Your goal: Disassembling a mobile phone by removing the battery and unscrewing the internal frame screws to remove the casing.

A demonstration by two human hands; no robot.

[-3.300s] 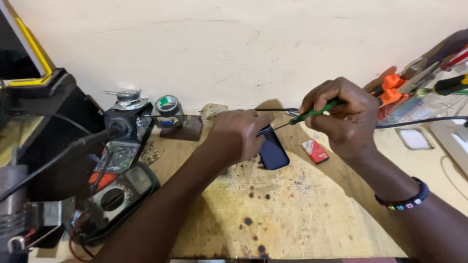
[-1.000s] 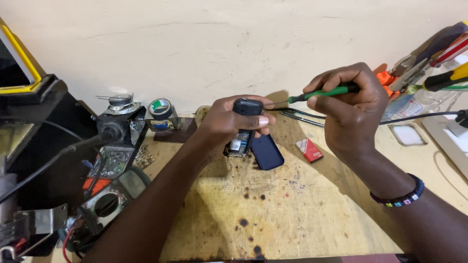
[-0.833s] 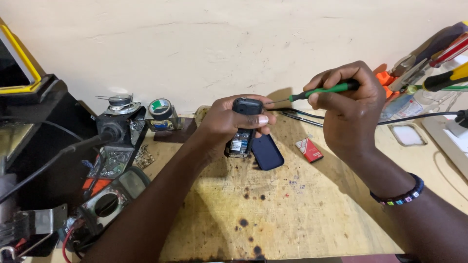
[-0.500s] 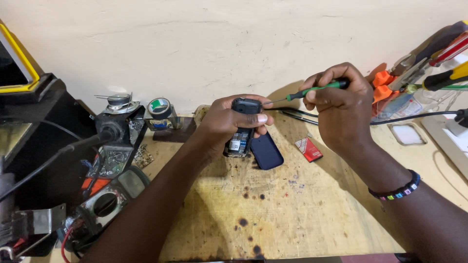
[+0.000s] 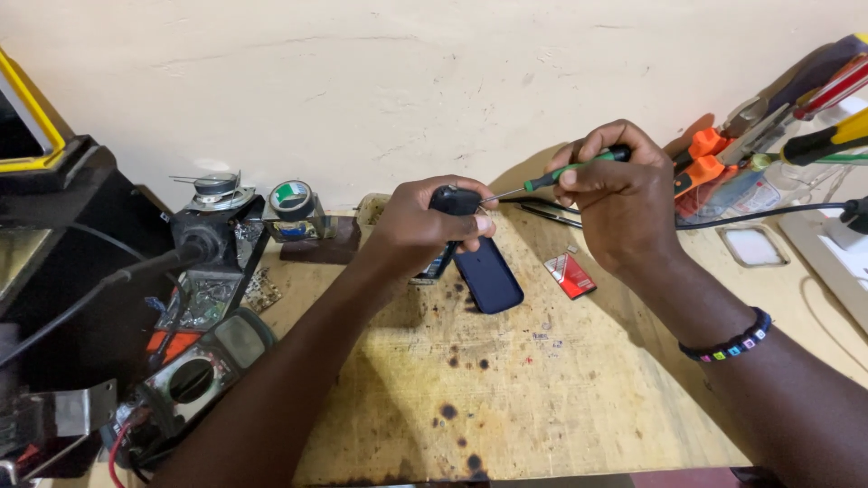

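The left hand [image 5: 423,226] was clamped around a small black handset [image 5: 449,206], holding it tilted up off the scorched, stained wooden worktop [image 5: 506,380] near the middle of its back edge. The right hand [image 5: 624,199] had its grip closed on a slim screwdriver with a green and black handle [image 5: 579,167], whose thin metal shaft ran leftward so that the tip met the upper end of the handset. On the right wrist sat a dark beaded bracelet [image 5: 728,339].

Just below the left hand, a dark blue oval back cover [image 5: 488,276] lay flat on the worktop, touching or nearly touching the lower end of the handset; which could not be told. To the right of the cover, apart from it, lay a small red and white flat card [image 5: 570,274].

Toward the back left corner stood a round tin with a green and white lid [image 5: 291,201], and beside it a black soldering stand with a coiled holder [image 5: 210,239]. A grey multimeter with a round dial [image 5: 194,380] rested by the left edge. At the back right corner, several hand tools with orange, yellow and red handles [image 5: 768,136] leaned against the cream wall [image 5: 389,81].
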